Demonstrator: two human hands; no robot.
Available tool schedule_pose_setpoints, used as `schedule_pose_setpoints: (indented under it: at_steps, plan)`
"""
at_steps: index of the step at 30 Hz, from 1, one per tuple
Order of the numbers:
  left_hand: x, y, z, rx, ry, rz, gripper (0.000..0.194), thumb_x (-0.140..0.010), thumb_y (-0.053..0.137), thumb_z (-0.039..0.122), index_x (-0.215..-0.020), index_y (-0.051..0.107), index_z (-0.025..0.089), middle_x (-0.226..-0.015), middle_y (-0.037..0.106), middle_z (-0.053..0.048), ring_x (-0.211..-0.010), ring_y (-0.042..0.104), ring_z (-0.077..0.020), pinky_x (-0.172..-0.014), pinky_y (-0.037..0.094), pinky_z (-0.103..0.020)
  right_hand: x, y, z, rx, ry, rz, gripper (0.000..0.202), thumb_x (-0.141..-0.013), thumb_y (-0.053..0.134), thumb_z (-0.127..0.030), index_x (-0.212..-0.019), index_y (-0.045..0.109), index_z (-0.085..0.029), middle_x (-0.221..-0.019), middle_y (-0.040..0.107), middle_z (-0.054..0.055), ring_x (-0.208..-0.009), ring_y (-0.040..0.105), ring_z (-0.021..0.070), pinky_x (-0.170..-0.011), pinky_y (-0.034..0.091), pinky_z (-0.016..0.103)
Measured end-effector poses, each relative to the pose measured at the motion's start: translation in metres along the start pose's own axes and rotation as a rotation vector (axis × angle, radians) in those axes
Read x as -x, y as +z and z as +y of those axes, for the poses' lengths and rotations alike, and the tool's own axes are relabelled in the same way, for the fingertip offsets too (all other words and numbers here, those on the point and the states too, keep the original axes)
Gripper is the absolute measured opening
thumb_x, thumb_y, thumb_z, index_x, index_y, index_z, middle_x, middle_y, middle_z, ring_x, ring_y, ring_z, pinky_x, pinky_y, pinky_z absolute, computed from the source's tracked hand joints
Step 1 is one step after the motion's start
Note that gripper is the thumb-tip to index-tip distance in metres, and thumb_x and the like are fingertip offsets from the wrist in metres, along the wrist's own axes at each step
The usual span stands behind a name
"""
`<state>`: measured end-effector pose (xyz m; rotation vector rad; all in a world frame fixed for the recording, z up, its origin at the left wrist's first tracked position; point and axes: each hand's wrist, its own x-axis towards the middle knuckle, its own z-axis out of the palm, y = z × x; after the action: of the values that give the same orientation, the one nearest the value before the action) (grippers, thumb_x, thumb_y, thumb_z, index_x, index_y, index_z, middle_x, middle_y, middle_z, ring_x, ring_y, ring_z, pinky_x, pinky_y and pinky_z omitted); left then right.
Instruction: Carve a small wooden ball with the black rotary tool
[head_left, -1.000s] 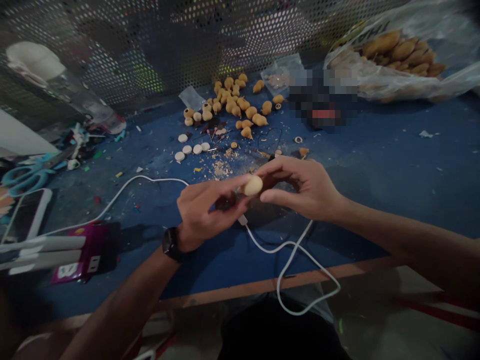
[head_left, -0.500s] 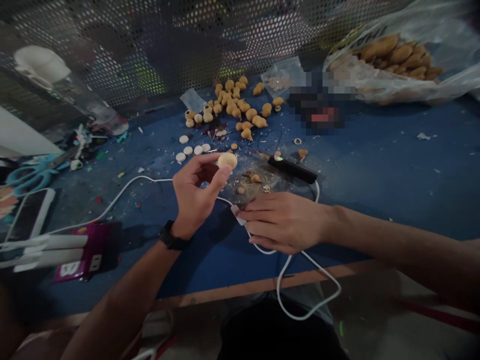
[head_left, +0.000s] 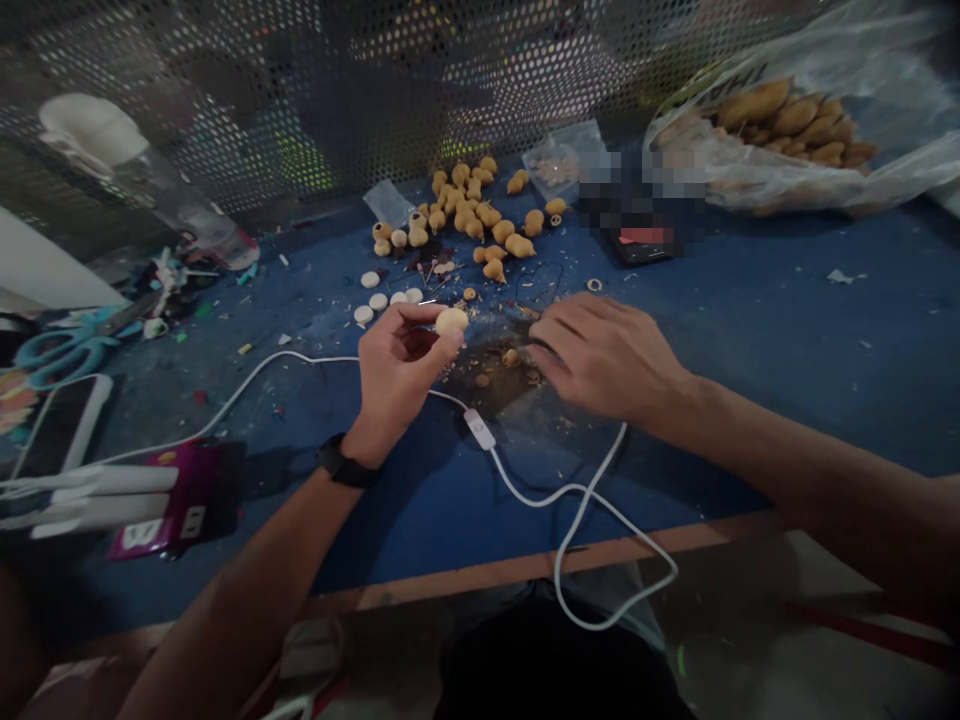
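Between the thumb and fingertips of my left hand is a small pale gourd piece, rounded and held above the tabletop. My right hand is curled over a black pen-shaped tool, whose body is almost wholly covered by the fingers. Its narrow tip pokes out on the left, towards the gourd piece. A white cord runs from under my right hand to an inline switch lying on the blue table. Shavings and a small gourd top lie between my hands.
Several small gourds are heaped at the back, with white discs nearby. A plastic bag of gourds stands back right. To the left are blue scissors, a phone and a purple power bank with white plugs.
My right hand has left the cord's inline switch and moved up and right onto the black pen-shaped tool. My left hand still holds the gourd piece, nearly in place.
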<state>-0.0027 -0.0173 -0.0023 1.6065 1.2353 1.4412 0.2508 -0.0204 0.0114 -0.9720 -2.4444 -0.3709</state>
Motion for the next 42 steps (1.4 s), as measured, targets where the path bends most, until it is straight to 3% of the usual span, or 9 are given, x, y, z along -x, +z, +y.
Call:
schedule_pose_setpoints:
  at_steps: [2, 4, 8, 10, 24, 31, 36, 39, 42]
  plan:
    - [-0.001, 0.000, 0.002, 0.021, -0.029, 0.028, 0.036, -0.077, 0.088, 0.044, -0.098, 0.073, 0.018, -0.086, 0.078, -0.003, -0.062, 0.068, -0.0101, -0.057, 0.057, -0.022, -0.001, -0.002, 0.007, 0.073, 0.099, -0.084, 0.026, -0.104, 0.053, -0.027, -0.101, 0.073, -0.011, -0.102, 0.075, 0.018, -0.091, 0.068, 0.0299, -0.077, 0.053, 0.042]
    - [-0.003, 0.000, 0.002, 0.043, -0.061, 0.057, 0.037, -0.075, 0.090, 0.045, -0.096, 0.073, 0.019, -0.082, 0.077, -0.002, -0.060, 0.067, -0.0099, -0.056, 0.056, -0.022, -0.002, -0.004, 0.005, -0.005, 0.048, -0.048, 0.026, -0.105, 0.054, -0.030, -0.099, 0.073, -0.012, -0.098, 0.075, 0.016, -0.091, 0.069, 0.0288, -0.080, 0.055, 0.042]
    - [-0.005, -0.001, -0.001, 0.052, -0.076, 0.075, 0.039, -0.072, 0.092, 0.047, -0.094, 0.074, 0.020, -0.082, 0.077, -0.001, -0.060, 0.066, -0.0095, -0.054, 0.055, -0.021, 0.002, -0.006, -0.023, -0.379, -0.410, 0.054, 0.028, -0.109, 0.049, -0.028, -0.100, 0.073, -0.017, -0.108, 0.080, 0.010, -0.103, 0.072, 0.0230, -0.092, 0.060, 0.038]
    - [-0.005, -0.001, -0.003, 0.040, -0.067, 0.069, 0.041, -0.072, 0.092, 0.048, -0.095, 0.073, 0.020, -0.085, 0.077, -0.002, -0.061, 0.067, -0.0097, -0.055, 0.055, -0.022, 0.005, -0.006, -0.038, -0.449, -0.501, 0.010, 0.031, -0.110, 0.047, -0.027, -0.097, 0.073, -0.015, -0.116, 0.080, 0.012, -0.107, 0.074, 0.0224, -0.095, 0.061, 0.036]
    - [-0.002, 0.002, 0.004, 0.018, -0.058, 0.030, 0.037, -0.075, 0.090, 0.045, -0.097, 0.074, 0.019, -0.088, 0.079, -0.003, -0.063, 0.066, -0.0100, -0.058, 0.055, -0.022, 0.005, -0.009, -0.050, -0.398, -0.497, -0.005, 0.035, -0.112, 0.043, -0.022, -0.095, 0.072, -0.012, -0.105, 0.081, 0.012, -0.089, 0.072, 0.0208, -0.082, 0.061, 0.035]
    - [-0.001, 0.001, 0.004, -0.005, -0.055, 0.043, 0.036, -0.077, 0.088, 0.045, -0.098, 0.073, 0.020, -0.089, 0.079, -0.003, -0.063, 0.066, -0.0101, -0.058, 0.055, -0.022, 0.006, -0.005, -0.046, -0.389, -0.531, 0.029, 0.033, -0.112, 0.044, -0.022, -0.095, 0.071, -0.015, -0.110, 0.080, 0.011, -0.092, 0.071, 0.0182, -0.089, 0.059, 0.034]
    - [0.000, 0.000, 0.002, -0.015, -0.062, 0.016, 0.035, -0.079, 0.088, 0.044, -0.100, 0.074, 0.020, -0.090, 0.079, -0.003, -0.064, 0.066, -0.0101, -0.059, 0.055, -0.022, 0.004, -0.009, -0.039, -0.300, -0.571, 0.107, 0.030, -0.111, 0.050, -0.024, -0.089, 0.070, -0.016, -0.088, 0.076, 0.006, -0.080, 0.067, 0.0169, -0.083, 0.055, 0.031]
    - [0.000, 0.000, 0.004, -0.011, -0.052, 0.013, 0.034, -0.079, 0.087, 0.045, -0.099, 0.074, 0.020, -0.089, 0.079, -0.003, -0.063, 0.066, -0.0098, -0.059, 0.056, -0.022, 0.001, -0.014, -0.027, -0.197, -0.468, 0.103, 0.027, -0.107, 0.054, -0.020, -0.084, 0.068, -0.018, -0.074, 0.070, 0.002, -0.074, 0.063, 0.0173, -0.073, 0.051, 0.031]
    - [-0.001, 0.001, 0.005, -0.024, -0.045, 0.011, 0.035, -0.079, 0.087, 0.047, -0.098, 0.074, 0.020, -0.091, 0.079, -0.003, -0.064, 0.066, -0.0099, -0.058, 0.056, -0.023, -0.002, -0.017, -0.009, -0.001, -0.207, -0.006, 0.031, -0.107, 0.050, -0.022, -0.081, 0.067, -0.019, -0.074, 0.070, 0.005, -0.073, 0.061, 0.0188, -0.067, 0.044, 0.032]
